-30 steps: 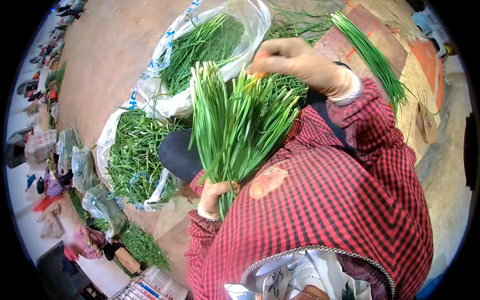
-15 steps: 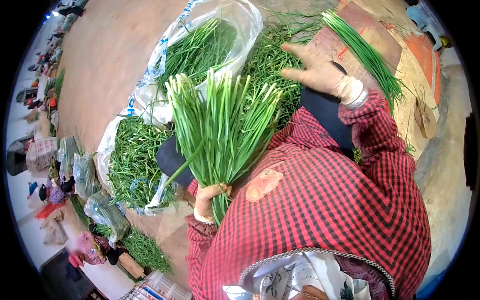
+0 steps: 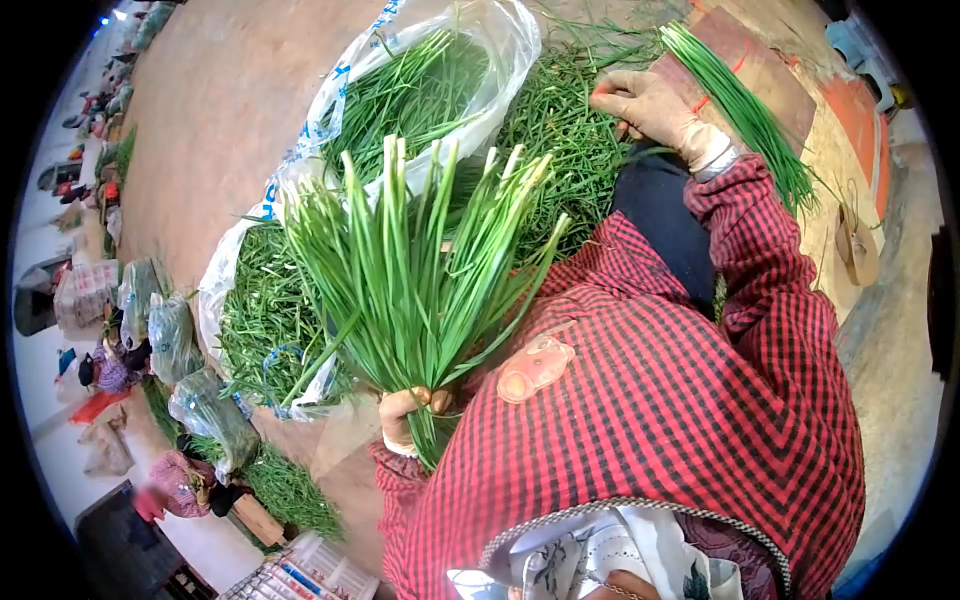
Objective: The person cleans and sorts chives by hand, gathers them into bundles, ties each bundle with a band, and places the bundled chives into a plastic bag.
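My left hand (image 3: 405,415), gloved, is wrapped round the lower end of a bunch of green stalks (image 3: 420,270), whose pale ends fan out at the top. My right hand (image 3: 655,112), also gloved, is over the heap of loose greens (image 3: 565,130) near my knee. Its fingers are bent together, with thumb and forefinger close; what they hold, if anything, is too small to make out. Beyond the bunch, an open plastic bag (image 3: 515,75) holds more greens. A neat bundle (image 3: 735,105) lies on a reddish board (image 3: 785,85) at the right.
A second open bag (image 3: 212,285) of short cut greens stands left of the bunch. Filled plastic bags (image 3: 215,415), a heap of greens (image 3: 290,490) and a seated person (image 3: 180,485) are at the lower left. A sandal (image 3: 855,245) lies at the right.
The bunch in my left hand has spread wider and leans further left. My right hand has moved away from the stalk tops to the right, opened wide, then its fingers drew together.
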A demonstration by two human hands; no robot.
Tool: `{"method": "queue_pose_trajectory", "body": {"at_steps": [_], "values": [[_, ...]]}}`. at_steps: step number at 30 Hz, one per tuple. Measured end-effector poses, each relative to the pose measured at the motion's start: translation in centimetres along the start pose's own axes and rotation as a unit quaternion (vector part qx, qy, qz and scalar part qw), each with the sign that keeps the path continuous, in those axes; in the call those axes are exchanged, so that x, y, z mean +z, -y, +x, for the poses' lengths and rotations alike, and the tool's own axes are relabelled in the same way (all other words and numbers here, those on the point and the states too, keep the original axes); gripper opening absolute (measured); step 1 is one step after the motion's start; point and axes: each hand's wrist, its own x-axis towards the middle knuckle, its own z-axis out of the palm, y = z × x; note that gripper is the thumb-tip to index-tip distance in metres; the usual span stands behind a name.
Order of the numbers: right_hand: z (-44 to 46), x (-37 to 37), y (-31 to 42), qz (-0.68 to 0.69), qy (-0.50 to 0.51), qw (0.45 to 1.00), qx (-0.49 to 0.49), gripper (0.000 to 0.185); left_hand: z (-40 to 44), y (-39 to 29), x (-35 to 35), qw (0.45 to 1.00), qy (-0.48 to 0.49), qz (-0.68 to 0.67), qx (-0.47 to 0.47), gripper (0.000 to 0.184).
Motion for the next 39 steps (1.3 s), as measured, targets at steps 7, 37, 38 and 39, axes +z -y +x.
{"method": "queue_pose_trajectory", "body": {"at_steps": [7,37,38,39], "values": [[-1.5,3.6,3.0,0.013,0.126,0.952,-0.279,0.047,0.4,0.0,-0.7,1.0,0.013,0.003,0.02,0.008],[1.6,5.3,10.4,-0.134,0.17,0.962,-0.164,0.056,1.7,-0.7,3.0,0.99,0.0,0.135,0.028,0.043],[1.8,5.3,10.0,-0.082,0.179,0.96,-0.197,0.053,1.6,-0.6,3.0,0.991,-0.001,0.134,0.03,0.043],[1.9,5.5,9.4,-0.083,0.181,0.96,-0.198,0.053,1.6,-0.5,3.1,0.99,0.01,0.136,0.021,0.045]]}}
